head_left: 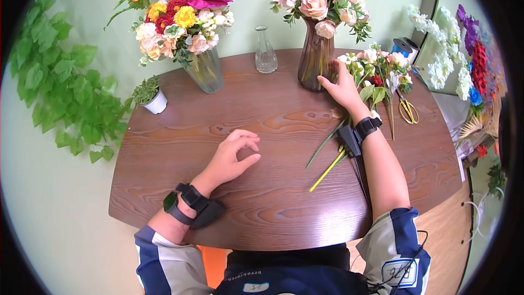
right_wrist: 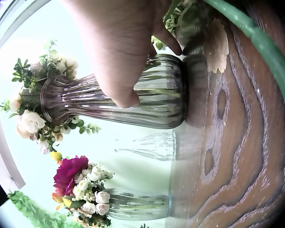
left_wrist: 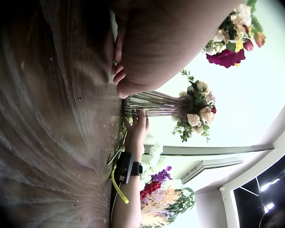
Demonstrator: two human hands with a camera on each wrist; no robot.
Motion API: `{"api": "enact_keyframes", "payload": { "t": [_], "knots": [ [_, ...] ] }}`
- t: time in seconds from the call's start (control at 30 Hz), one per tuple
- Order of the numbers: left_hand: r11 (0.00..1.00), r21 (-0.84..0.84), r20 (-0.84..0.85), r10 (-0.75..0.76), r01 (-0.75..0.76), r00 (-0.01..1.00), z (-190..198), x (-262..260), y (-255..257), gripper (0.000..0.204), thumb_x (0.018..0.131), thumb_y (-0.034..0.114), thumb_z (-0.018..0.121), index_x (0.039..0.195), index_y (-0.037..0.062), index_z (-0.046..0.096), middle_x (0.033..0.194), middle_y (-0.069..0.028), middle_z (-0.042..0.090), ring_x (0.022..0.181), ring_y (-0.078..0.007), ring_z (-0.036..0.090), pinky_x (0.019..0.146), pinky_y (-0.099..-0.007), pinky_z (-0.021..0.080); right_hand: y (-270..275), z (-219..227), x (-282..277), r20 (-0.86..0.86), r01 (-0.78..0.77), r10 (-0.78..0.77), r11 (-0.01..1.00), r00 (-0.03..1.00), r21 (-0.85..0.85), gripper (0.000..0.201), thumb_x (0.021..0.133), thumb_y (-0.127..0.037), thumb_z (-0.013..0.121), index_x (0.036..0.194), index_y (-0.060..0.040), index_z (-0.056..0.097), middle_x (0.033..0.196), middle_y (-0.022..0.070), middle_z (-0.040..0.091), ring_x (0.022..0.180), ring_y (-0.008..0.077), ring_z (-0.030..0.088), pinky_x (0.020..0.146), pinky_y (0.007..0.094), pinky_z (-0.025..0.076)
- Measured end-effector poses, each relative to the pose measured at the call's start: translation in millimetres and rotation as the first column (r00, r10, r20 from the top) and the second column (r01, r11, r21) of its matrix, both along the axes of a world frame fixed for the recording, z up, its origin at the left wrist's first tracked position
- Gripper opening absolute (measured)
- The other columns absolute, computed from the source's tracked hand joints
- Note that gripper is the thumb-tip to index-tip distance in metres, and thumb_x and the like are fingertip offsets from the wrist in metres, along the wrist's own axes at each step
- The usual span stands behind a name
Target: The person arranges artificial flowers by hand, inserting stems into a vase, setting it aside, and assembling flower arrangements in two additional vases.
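At the back of the table, a tall mauve ribbed glass vase [head_left: 316, 57] stands upright with pale pink roses [head_left: 315, 5] and greenery in it. My right hand [head_left: 344, 88] is at the vase's right side, low down, thumb and fingers spread. In the right wrist view the thumb [right_wrist: 121, 90] overlaps the ribbed glass [right_wrist: 156, 102], and another finger points down beside its base. My left hand [head_left: 229, 155] is over the table's left-middle, holding nothing, its fingers loosely bent. From the left wrist, the same vase [left_wrist: 156, 103] shows beyond my left palm [left_wrist: 156, 47].
A clear vase with a mixed bouquet [head_left: 204, 71], a small clear bottle-shaped vase [head_left: 266, 52] and a potted plant [head_left: 153, 98] stand toward the back left. Loose flower stems [head_left: 376, 76], yellow-handled scissors [head_left: 406, 110] and wire spools [head_left: 403, 48] are at the right.
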State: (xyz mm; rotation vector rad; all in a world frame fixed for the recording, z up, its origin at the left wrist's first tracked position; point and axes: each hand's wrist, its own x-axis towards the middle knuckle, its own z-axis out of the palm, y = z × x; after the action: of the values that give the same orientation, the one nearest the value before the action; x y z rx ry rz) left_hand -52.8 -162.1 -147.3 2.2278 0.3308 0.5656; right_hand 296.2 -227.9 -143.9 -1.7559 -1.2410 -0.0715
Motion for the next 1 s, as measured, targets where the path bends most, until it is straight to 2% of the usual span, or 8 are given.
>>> {"api": "enact_keyframes", "payload": {
  "t": [1.0],
  "knots": [
    [0.999, 0.042, 0.012, -0.012, 0.012, 1.000, -1.7, 0.4, 1.6, 0.012, 0.079, 0.005, 0.066, 0.090, 0.0041, 0.061, 0.115, -0.0095, 0.052, 0.109, -0.0207, 0.055, 0.091, -0.0320, 0.046, -1.3, 2.1, -1.7, 0.007, 0.024, -0.024, 0.999, 1.000, -0.025, 0.069, 0.077, -0.030, 0.069, 0.125, 0.0065, 0.037, 0.120, 0.0265, 0.053, 0.115, 0.0348, 0.051, 0.099, 0.0377, 0.038]
  ]
}}
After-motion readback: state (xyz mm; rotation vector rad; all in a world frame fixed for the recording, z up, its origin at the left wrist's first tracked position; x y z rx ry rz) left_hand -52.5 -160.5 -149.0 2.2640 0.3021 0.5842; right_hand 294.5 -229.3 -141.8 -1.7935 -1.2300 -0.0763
